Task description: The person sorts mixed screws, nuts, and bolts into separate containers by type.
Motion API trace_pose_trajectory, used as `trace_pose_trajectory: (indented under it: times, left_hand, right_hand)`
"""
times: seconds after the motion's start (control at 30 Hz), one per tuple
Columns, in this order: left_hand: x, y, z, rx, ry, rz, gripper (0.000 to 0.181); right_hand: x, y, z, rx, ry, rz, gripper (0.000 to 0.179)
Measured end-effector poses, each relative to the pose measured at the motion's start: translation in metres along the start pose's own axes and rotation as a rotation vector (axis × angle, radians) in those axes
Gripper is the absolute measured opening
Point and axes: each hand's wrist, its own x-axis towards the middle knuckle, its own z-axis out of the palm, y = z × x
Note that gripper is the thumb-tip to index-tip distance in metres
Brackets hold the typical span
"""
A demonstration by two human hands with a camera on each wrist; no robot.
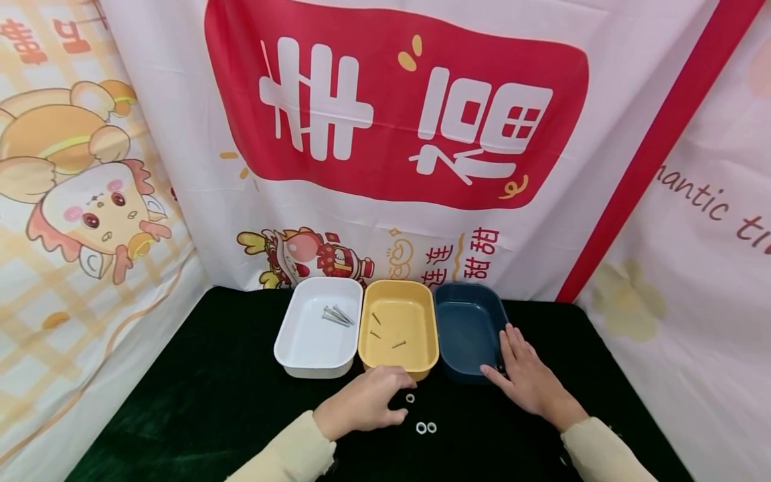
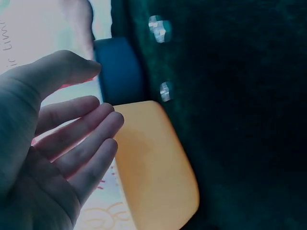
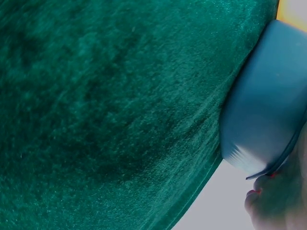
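My left hand [image 1: 369, 400] hovers at the front of the yellow tray [image 1: 431, 358], thumb and fingers apart around nothing. Close by its fingertips, a single metal nut [image 1: 410, 398] lies on the dark green cloth. Two more nuts, a left one [image 1: 421, 428] and a right one [image 1: 432, 427], sit side by side nearer me. In the left wrist view the fingers [image 2: 91, 139] are loosely bent and hold nothing. My right hand [image 1: 530, 380] rests with extended fingers along the right rim of the dark blue tray [image 1: 470, 328]; that tray's side wall [image 3: 264, 105] fills the right of the right wrist view.
A white tray [image 1: 307, 341] at the left holds several long screws [image 1: 338, 316]. Three short screws, one of them near the front [image 1: 399, 345], lie in the yellow tray. The trays stand in a row before a printed cloth backdrop [image 1: 385, 187].
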Motion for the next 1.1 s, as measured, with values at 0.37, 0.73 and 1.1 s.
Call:
trace_pose_trajectory:
  times: [0.37,0.73,1.1]
  left_hand:
    - [0.005,-0.010,0.024,0.038,-0.051,-0.043,0.046]
    - [0.017,-0.025,0.046,0.131,-0.033,0.031,0.035]
    - [0.022,-0.013,0.044,0.169,-0.031,-0.014,0.018]
  right_hand:
    - [0.000,-0.001,0.000,-0.008,0.005,0.001,0.102]
    - [0.000,-0.001,0.001,-0.015,0.009,0.000,0.100]
    - [0.000,-0.003,-0.001,-0.018,0.002,0.007,0.100]
